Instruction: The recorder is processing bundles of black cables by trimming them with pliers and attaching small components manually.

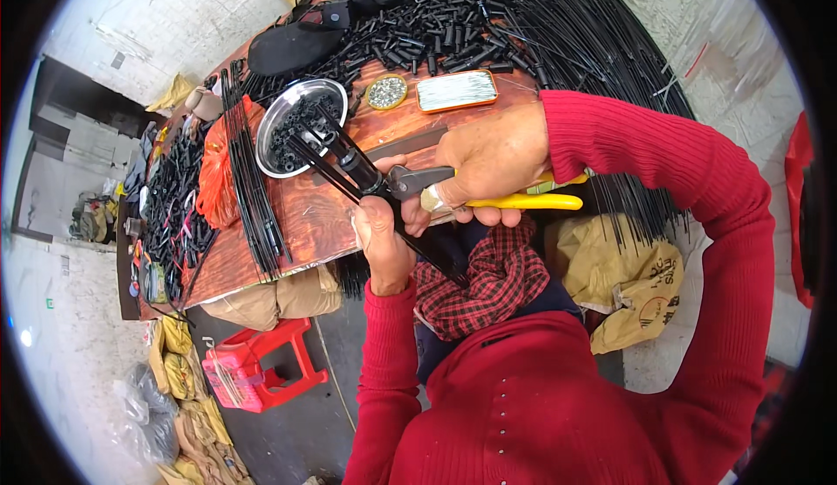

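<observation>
My left hand (385, 242) is wrapped round a bundle of black rods with a black cylindrical piece (359, 169) on it, tilted over the near table edge. In my right hand (497, 158) is a pair of pliers with yellow handles (532, 201). The dark jaws of the pliers lie against the black piece, just above my left thumb. Whether they grip a small part there is hidden by my fingers. Below the hands, a red checked cloth (488, 284) covers my lap.
On the wooden table (323, 232) are a metal bowl (261, 140) of small black parts, a round tin (387, 92) of silver bits and a rectangular tin (456, 90) of thin pins. Black tubes (436, 31) and rods (593, 40) are heaped behind. A red stool (261, 363) stands left.
</observation>
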Motion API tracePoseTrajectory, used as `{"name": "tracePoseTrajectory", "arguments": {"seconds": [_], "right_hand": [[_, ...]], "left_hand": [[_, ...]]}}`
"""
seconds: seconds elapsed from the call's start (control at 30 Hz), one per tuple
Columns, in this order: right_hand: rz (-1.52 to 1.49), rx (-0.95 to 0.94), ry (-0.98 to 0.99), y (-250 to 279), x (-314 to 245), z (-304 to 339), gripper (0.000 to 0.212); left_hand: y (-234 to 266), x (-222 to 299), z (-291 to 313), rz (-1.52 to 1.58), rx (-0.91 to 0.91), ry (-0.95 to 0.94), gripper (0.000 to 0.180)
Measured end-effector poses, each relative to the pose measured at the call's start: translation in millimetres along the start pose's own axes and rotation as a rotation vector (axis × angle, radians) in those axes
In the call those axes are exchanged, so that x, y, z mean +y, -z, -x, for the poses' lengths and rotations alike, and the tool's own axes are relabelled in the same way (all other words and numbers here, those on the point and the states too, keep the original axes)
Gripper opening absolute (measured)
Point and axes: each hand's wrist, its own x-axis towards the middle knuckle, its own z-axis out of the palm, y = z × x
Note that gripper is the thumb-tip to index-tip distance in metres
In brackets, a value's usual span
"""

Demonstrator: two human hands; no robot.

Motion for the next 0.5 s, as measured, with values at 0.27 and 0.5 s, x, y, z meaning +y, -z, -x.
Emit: {"name": "tracePoseTrajectory", "arguments": {"seconds": [0.27,0.5], "right_hand": [[-0.135,-0.072,0.011,3.4,9.3,-0.4,0.039],[-0.109,-0.056,0.032,4.2,10.2,3.5,0.038]], "left_hand": [[-3.2,1.1,-1.1,-0.036,-0.014,-0.027,0.070],[-7.0,-3.0,-3.1,-0.120,0.047,-0.065,0.069]]}}
